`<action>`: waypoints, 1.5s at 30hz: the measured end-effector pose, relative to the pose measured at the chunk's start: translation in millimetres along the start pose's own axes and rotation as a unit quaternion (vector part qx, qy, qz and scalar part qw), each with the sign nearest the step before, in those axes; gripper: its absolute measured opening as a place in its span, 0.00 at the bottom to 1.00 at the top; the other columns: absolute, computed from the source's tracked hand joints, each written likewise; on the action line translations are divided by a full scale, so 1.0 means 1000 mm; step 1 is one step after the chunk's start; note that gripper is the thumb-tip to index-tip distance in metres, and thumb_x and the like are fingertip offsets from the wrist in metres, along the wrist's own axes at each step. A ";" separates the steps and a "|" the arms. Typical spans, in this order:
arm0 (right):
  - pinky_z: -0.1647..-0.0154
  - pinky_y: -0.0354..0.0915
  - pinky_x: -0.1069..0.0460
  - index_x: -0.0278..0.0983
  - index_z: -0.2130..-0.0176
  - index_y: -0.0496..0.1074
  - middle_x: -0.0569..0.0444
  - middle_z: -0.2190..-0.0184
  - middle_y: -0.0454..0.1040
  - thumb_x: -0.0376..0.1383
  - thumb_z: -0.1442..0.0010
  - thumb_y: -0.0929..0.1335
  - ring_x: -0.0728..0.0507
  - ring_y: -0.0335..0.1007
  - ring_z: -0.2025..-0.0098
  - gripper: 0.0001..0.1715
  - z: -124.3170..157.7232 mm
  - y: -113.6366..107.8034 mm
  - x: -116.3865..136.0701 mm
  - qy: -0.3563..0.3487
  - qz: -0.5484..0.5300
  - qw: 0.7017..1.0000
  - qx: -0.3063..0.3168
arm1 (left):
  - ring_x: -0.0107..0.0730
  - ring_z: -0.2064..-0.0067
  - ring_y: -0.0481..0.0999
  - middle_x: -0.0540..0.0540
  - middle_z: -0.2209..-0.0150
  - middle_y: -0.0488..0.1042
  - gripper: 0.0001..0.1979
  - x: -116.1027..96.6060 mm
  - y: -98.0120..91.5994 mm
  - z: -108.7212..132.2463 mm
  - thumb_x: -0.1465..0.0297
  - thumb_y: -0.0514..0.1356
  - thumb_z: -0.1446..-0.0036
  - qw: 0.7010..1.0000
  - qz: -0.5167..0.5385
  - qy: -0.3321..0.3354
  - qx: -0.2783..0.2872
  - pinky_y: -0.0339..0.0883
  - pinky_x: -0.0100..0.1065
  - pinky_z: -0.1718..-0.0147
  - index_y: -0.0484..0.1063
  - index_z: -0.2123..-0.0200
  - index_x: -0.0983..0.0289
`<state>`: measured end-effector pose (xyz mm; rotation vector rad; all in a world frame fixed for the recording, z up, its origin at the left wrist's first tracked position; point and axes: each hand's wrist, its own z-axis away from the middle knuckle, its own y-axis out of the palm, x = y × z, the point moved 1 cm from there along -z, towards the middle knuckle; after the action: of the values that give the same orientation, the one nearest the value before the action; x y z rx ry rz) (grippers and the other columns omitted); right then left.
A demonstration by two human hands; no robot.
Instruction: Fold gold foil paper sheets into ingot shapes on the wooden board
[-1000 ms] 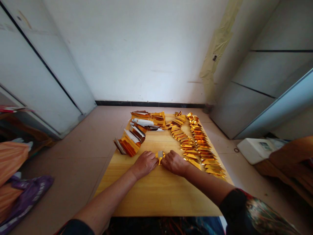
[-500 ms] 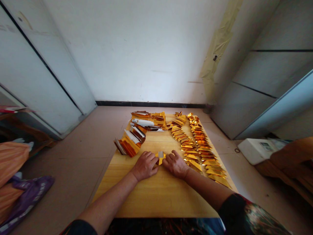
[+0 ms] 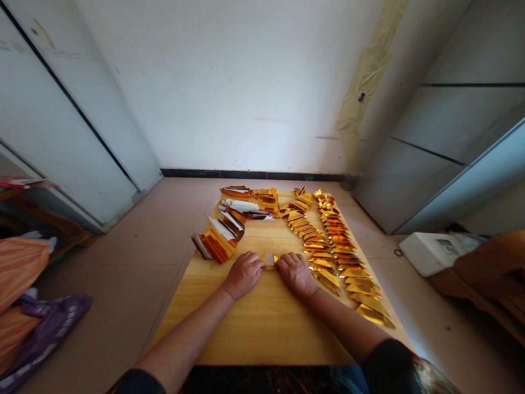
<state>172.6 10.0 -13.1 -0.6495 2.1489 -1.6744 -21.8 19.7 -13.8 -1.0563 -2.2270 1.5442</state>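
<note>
A small folded piece of gold foil paper [image 3: 269,261] with a silver-white patch lies at the middle of a pale wooden board [image 3: 250,328]. My left hand [image 3: 243,275] presses its left end, and my right hand [image 3: 295,274] presses its right end, with the fingers low over the paper. Just right of my right hand, two long overlapping rows of folded gold triangles [image 3: 334,249] run up the board. Bundled gold and white sheets [image 3: 217,243] lie beyond my left hand, with more [image 3: 246,205] near the far edge.
The board lies on a tiled floor [image 3: 123,246] before a white wall. Orange and purple plastic bags [image 3: 28,306] sit at the left. A white box [image 3: 430,253] and brown wooden furniture [image 3: 488,268] stand at the right.
My hands have closed in on the gold piece, which now looks narrower and flatter. My right forearm has swung nearer my body, uncovering the lower end of the gold rows.
</note>
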 end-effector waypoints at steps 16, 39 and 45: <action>0.63 0.50 0.52 0.39 0.64 0.72 0.54 0.65 0.74 0.36 0.37 0.64 0.47 0.67 0.61 0.08 -0.017 -0.012 -0.007 0.122 -0.074 0.985 0.100 | 0.34 0.61 0.72 0.53 0.66 0.74 0.07 0.004 0.001 -0.006 0.76 0.55 0.45 0.988 0.074 -0.131 0.026 0.61 0.36 0.62 0.73 0.69 0.62; 0.62 0.50 0.52 0.38 0.65 0.72 0.55 0.69 0.74 0.33 0.39 0.64 0.48 0.67 0.64 0.07 -0.019 -0.005 -0.003 0.082 -0.074 0.992 0.065 | 0.32 0.62 0.71 0.52 0.68 0.75 0.10 -0.003 -0.005 0.002 0.77 0.56 0.45 0.997 0.029 -0.065 0.011 0.59 0.36 0.62 0.75 0.69 0.59; 0.62 0.50 0.52 0.37 0.68 0.71 0.54 0.68 0.74 0.32 0.40 0.64 0.47 0.67 0.63 0.07 -0.016 -0.007 -0.002 0.077 -0.071 0.992 0.065 | 0.33 0.63 0.70 0.51 0.69 0.75 0.09 -0.007 -0.006 0.002 0.76 0.56 0.44 0.998 0.002 -0.057 0.009 0.56 0.37 0.62 0.75 0.70 0.59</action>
<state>167.0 22.9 -2.7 -0.6686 2.1175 -1.9806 -20.3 12.2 -8.3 -0.9910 -2.2818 1.6624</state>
